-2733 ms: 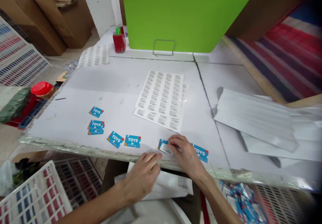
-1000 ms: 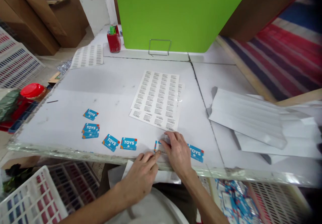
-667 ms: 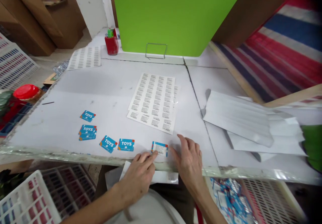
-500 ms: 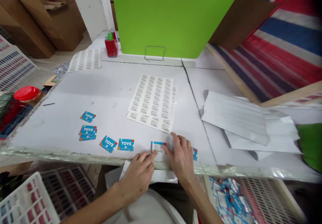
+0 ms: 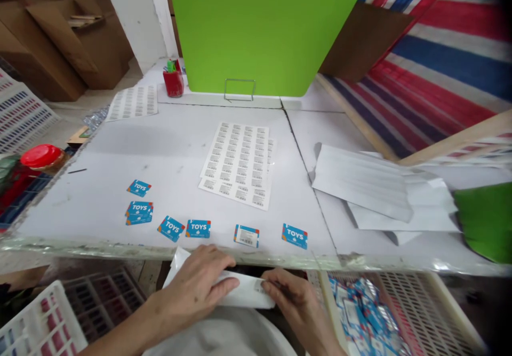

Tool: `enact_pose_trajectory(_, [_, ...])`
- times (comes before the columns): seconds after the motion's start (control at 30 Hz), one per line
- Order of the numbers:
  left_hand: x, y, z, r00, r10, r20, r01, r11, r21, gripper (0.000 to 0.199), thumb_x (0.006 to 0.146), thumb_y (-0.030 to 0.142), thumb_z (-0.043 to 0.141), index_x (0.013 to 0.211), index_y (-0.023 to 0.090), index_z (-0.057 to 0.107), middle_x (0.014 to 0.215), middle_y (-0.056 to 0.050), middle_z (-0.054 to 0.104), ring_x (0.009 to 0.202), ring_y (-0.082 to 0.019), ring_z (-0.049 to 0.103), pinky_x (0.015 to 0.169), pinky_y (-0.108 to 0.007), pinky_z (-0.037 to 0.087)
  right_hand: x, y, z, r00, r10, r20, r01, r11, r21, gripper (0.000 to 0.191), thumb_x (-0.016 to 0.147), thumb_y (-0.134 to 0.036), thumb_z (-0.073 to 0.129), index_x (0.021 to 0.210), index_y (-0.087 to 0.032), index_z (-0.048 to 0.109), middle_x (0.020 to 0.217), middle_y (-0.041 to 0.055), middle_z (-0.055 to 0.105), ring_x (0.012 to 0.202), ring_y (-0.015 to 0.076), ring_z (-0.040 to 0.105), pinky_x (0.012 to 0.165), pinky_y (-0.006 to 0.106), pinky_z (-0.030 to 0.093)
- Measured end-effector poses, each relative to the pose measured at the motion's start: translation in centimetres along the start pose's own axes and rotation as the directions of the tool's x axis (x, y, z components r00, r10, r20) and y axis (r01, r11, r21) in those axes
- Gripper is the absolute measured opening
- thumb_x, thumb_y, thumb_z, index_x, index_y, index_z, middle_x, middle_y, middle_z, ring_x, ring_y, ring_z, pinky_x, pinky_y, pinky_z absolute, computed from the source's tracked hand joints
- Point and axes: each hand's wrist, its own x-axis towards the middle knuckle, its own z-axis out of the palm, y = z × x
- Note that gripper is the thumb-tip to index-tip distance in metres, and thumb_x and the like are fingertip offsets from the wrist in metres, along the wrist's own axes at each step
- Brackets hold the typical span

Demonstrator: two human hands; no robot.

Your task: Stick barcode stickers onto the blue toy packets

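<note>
Below the table's front edge, over my lap, a white label sheet (image 5: pixel 245 294) is bent between my hands. My left hand (image 5: pixel 200 277) grips it, with the thumb lying across its face. At the sheet's right end, my right hand (image 5: pixel 294 300) pinches it by a small printed label (image 5: pixel 260 286); whether the label is lifted I cannot tell. On the table just beyond lies a blue card with a white barcode label (image 5: pixel 247 236). To its right is a blue TOYS card (image 5: pixel 295 235), and several more TOYS cards (image 5: pixel 198 228) lie to the left.
Printed barcode sheets (image 5: pixel 238 164) lie mid-table. White envelopes (image 5: pixel 364 185) and a green item (image 5: pixel 486 223) are at right. A red pen cup (image 5: pixel 173 84) stands before the green panel (image 5: pixel 260 31). A crate of blue packets (image 5: pixel 362 313) sits below the table at right.
Both hands have left the labelled card and pulled back below the table edge onto the white sheet on my lap. The right-hand TOYS card is now uncovered. The view has shifted slightly.
</note>
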Motion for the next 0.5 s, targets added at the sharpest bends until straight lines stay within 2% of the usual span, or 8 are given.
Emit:
enact_pose_trajectory(0.1, [0.4,0.8,0.2,0.998,-0.061,0.027,0.061,0.998,-0.023,0.012,0.084,0.019,0.049,0.081,0.018,0.061,0.079,-0.002,0.062,0.079,-0.019,0.054,0.074,-0.028,0.04,0.5,-0.6,1.0,0.999,-0.025,-0.028,0.028,0.996,0.081,0.024,0.087,-0.034,0.046,0.078,-0.019,0.062,0.067,-0.0001,0.059,0.063,0.0132,0.055,0.055,0.019,0.042])
enact_pose_trajectory(0.2, [0.9,1.2,0.3,0.99,-0.134,0.05,0.139,0.983,-0.117,0.02,0.082,0.014,0.047,0.068,0.016,0.061,0.067,0.0,0.06,0.066,-0.014,0.054,0.063,-0.022,0.038,0.6,-1.3,1.5,0.986,-0.164,-0.043,0.167,0.98,0.105,0.019,0.088,-0.024,0.044,0.094,-0.022,0.062,0.084,0.0024,0.062,0.079,0.0143,0.059,0.07,0.02,0.046])
enact_pose_trajectory(0.27, [1.2,1.2,0.3,0.984,-0.163,0.069,0.172,0.973,-0.152,0.022,0.081,0.015,0.046,0.066,0.016,0.061,0.063,0.001,0.058,0.061,-0.013,0.052,0.06,-0.021,0.036,0.6,-1.6,1.7,0.969,-0.243,-0.045,0.246,0.964,0.099,0.022,0.088,-0.019,0.043,0.101,-0.024,0.061,0.089,0.0032,0.062,0.082,0.0136,0.06,0.071,0.02,0.046])
enact_pose_trajectory(0.4, [1.1,0.5,0.7,0.976,-0.202,0.076,0.211,0.967,-0.144,0.025,0.082,0.019,0.041,0.066,0.016,0.06,0.062,0.001,0.058,0.062,-0.014,0.052,0.06,-0.022,0.038,0.7,-1.4,2.4,0.937,-0.329,-0.119,0.332,0.943,0.001,0.025,0.086,-0.014,0.048,0.104,-0.026,0.06,0.093,0.0045,0.061,0.086,0.0142,0.059,0.073,0.022,0.048])
enact_pose_trajectory(0.5, [0.4,0.0,1.7,0.984,-0.178,0.005,0.177,0.976,-0.125,0.027,0.083,0.025,0.039,0.068,0.018,0.06,0.068,-0.002,0.061,0.067,-0.017,0.056,0.063,-0.024,0.042,0.7,-1.5,3.4,0.885,-0.402,-0.235,0.377,0.915,-0.146,0.02,0.086,-0.016,0.048,0.096,-0.025,0.062,0.09,0.0052,0.061,0.083,0.0158,0.059,0.071,0.025,0.05])
